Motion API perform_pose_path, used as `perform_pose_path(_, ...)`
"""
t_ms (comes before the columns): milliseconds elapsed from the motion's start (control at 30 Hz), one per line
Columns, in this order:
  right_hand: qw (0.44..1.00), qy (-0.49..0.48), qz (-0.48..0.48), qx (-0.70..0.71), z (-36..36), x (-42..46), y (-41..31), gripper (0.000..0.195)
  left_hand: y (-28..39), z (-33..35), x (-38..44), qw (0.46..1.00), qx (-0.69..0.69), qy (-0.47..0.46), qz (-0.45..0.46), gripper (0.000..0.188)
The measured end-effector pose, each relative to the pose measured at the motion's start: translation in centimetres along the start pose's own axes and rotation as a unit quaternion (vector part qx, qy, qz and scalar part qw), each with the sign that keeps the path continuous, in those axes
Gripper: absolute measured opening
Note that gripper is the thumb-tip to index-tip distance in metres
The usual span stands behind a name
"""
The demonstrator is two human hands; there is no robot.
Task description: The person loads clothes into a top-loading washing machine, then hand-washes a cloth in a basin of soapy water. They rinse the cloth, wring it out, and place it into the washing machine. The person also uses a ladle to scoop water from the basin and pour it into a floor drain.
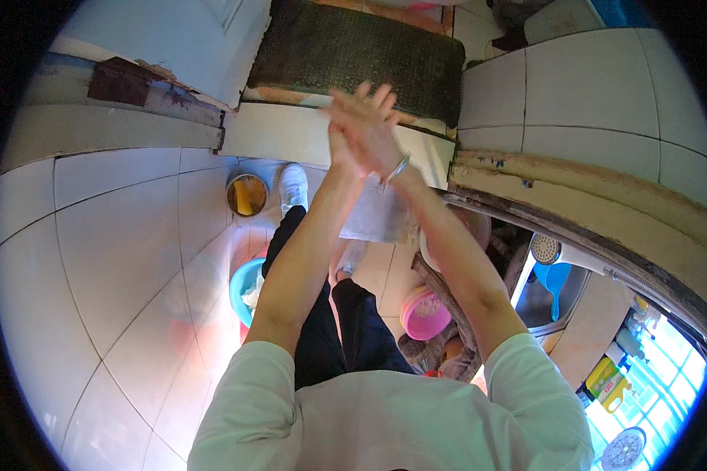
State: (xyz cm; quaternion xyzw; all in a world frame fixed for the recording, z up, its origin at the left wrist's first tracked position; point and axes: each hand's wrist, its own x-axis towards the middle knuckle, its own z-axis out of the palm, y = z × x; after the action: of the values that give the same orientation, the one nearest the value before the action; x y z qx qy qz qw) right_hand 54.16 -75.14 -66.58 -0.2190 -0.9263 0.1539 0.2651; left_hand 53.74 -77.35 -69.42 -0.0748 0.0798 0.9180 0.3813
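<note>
My left hand [340, 144] and my right hand [368, 132] are pressed palm against palm in front of me, with nothing seen between them. Several fingers fan out at the top, and motion blurs them. The right hand lies over much of the left, partly hiding it. A light bracelet [398, 169] circles my right wrist. Beyond the hands lie a pale doorway step [277, 130] and a dark textured mat [353, 50].
By the left tiled wall [124, 253] stand a round container with something yellow [244, 197] and a turquoise basin [235, 294]. Pink bowls [427, 318] sit low at right. A shower head [546, 249] and blue ladle [554, 282] are at the sink [572, 297].
</note>
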Motion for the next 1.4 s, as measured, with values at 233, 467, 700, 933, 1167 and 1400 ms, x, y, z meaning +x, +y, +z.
perform_pose_path(233, 0.978, -0.162, -0.021, 0.132, -0.4, 1.7, 6.1, 0.031, -1.3, 0.6, -1.2, 0.990, -0.013, 0.101, -0.092, 0.052)
perform_pose_path(467, 0.950, -0.232, 0.012, 0.210, 1.7, 0.2, 6.2, 0.033, -1.3, -0.1, -0.6, 0.995, 0.071, 0.076, 0.006, 0.054)
perform_pose_path(700, 0.957, -0.131, -0.050, 0.254, -0.2, -0.6, 1.4, 0.021, 0.6, 0.0, -1.1, 0.991, 0.042, 0.117, 0.058, 0.045)
perform_pose_path(933, 0.938, -0.135, 0.091, 0.307, 3.2, 2.5, 4.6, 0.026, 1.3, 0.3, -1.9, 0.889, 0.389, 0.216, 0.109, 0.018)
perform_pose_path(1167, 0.639, -0.272, 0.331, 0.639, 10.1, -4.1, 1.7, 0.033, 8.0, -0.6, -2.9, 0.714, 0.586, 0.209, 0.320, 0.019)
perform_pose_path(1400, 0.425, -0.499, 0.449, 0.608, 20.0, -15.4, -3.2, 0.034, 9.1, -0.4, -4.4, 0.882, 0.344, 0.226, 0.230, 0.021)
